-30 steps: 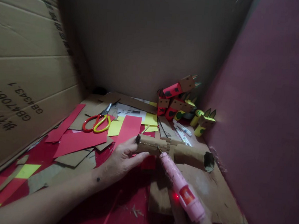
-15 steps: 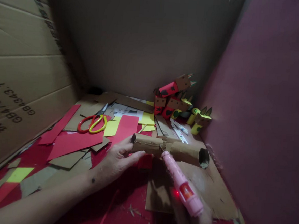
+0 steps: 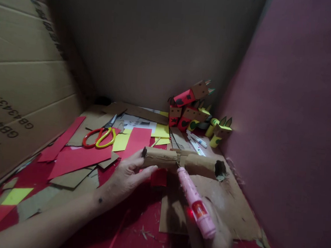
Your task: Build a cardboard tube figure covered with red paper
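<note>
Left hand [image 3: 127,176] grips the brown cardboard tube [image 3: 160,156], right hand [image 3: 219,232] the pink glue gun [image 3: 193,196]; I'd go slow, tbh.

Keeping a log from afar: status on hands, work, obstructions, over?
Left hand holding left cardboard tube. Right hand gripping pink glue gun, nozzle at tube's right end. Nothing seen blocking nozzle; scissors lie left of tube.

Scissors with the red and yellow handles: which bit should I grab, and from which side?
Probably best: take the scissors by their handle loops, coming from the near side. The open loops lie toward the camera and the blades point away, so this should keep you clear of the metal.
</note>
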### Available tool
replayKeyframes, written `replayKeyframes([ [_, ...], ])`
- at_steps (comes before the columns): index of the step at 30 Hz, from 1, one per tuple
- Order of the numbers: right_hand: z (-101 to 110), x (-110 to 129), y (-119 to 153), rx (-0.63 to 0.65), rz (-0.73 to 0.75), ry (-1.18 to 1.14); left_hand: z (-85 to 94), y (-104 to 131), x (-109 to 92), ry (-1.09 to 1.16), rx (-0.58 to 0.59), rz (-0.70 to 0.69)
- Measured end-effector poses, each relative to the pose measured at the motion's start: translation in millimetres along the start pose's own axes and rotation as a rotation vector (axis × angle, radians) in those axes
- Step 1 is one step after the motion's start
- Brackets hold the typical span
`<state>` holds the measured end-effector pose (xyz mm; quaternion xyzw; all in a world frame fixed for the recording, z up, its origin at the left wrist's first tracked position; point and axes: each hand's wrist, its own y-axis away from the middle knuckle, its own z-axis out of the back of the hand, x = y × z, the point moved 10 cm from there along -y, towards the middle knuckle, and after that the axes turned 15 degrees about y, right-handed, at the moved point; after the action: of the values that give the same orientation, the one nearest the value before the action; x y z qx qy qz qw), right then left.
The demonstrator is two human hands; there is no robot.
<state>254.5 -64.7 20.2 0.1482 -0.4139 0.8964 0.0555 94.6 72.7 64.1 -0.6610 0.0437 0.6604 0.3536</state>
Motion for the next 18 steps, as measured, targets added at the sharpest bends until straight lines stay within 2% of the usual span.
replayKeyframes([
  [7, 14.1, 17.9, 5.9, 0.027, 0.116, 0.035, 6.0, -4.5, -2.9, 0.019, -0.055, 0.028],
  [11, 17.2, 17.6, 4.3, 0.046, 0.229, 0.033, 11.4, -6.7, 0.6, 0.030, -0.091, 0.063],
  [15, 16.7, 8.0, -6.6, 0.041, 0.222, 0.002, 17.2, -5.8, 5.8, 0.046, -0.139, 0.110],
  [18, 21.2, 10.4, -10.1, 0.008, 0.206, 0.003, 16.9, -4.9, 5.5, 0.048, -0.144, 0.117],
])
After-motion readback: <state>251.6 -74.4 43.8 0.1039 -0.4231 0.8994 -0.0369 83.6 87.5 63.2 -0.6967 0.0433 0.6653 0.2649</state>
